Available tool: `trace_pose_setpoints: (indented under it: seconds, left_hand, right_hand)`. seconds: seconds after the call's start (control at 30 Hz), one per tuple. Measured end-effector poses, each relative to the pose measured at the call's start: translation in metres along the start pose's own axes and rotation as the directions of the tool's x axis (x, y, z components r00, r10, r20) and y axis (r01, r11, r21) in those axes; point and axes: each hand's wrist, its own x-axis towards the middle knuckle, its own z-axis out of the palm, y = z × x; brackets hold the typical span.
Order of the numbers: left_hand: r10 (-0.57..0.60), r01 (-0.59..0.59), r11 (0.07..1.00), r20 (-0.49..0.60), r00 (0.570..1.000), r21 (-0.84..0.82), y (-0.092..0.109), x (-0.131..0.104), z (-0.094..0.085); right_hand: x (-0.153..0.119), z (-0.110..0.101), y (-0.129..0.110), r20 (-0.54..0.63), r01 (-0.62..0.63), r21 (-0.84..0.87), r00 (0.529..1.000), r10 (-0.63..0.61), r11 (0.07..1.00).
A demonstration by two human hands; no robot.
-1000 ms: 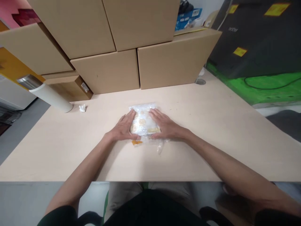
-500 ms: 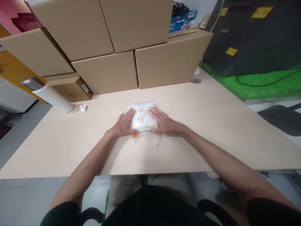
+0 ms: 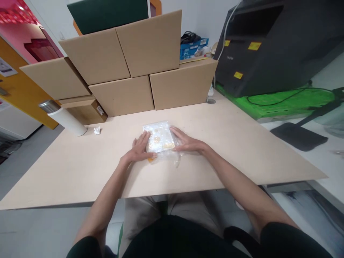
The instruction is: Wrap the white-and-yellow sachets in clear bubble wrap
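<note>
A flat, roughly square package (image 3: 160,139) in clear, crinkled plastic lies on the table, with pale blue and yellow-orange patches showing through. Loose clear wrap (image 3: 168,156) spreads from its near edge, and a small orange bit (image 3: 150,159) shows at the near left corner. My left hand (image 3: 139,147) rests at the package's left side, fingers stretched onto its edge and thumb along the near corner. On the other side, my right hand (image 3: 187,141) touches the right edge and the wrap there, thumb and fingers apart.
Stacked cardboard boxes (image 3: 120,95) line the table's back. To the left stand a white bottle with a steel cap (image 3: 68,120) and a crumpled paper scrap (image 3: 97,130). A large black machine (image 3: 249,53) sits on a green surface (image 3: 271,107) at right.
My right hand has slid from the package's top toward its right edge, uncovering more of it. My left hand stays at the left side. The camera view has tilted up and turned right.
</note>
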Motion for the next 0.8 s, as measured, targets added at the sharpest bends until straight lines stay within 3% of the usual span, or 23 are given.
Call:
trace_pose_setpoints:
  seconds: [0.23,0.37,0.47,0.53,0.8]
  left_hand:
    - [-0.047,0.047,0.999,-0.039,0.998,0.007,-0.004,0.008,0.010]
    - [-0.058,0.054,0.993,-0.036,0.998,-0.103,0.001,0.002,0.012]
    - [-0.034,-0.010,0.962,-0.154,0.988,-0.273,0.005,-0.003,0.014]
    - [-0.060,-0.041,0.933,-0.269,0.961,-0.357,0.008,-0.004,0.015]
    - [-0.146,-0.128,0.804,-0.402,0.904,-0.580,0.018,-0.003,0.025]
  right_hand:
    - [0.003,0.008,0.004,-0.023,-0.052,-0.083,0.998,0.050,0.995]
    - [0.001,0.006,0.001,-0.043,-0.059,0.134,0.997,0.066,0.989]
    - [0.000,0.005,-0.001,-0.151,-0.069,0.433,0.977,0.147,0.899]
    - [0.002,0.007,-0.002,-0.240,-0.068,0.563,0.940,0.242,0.824]
    - [0.025,0.013,-0.021,-0.368,0.048,0.813,0.814,0.449,0.580]
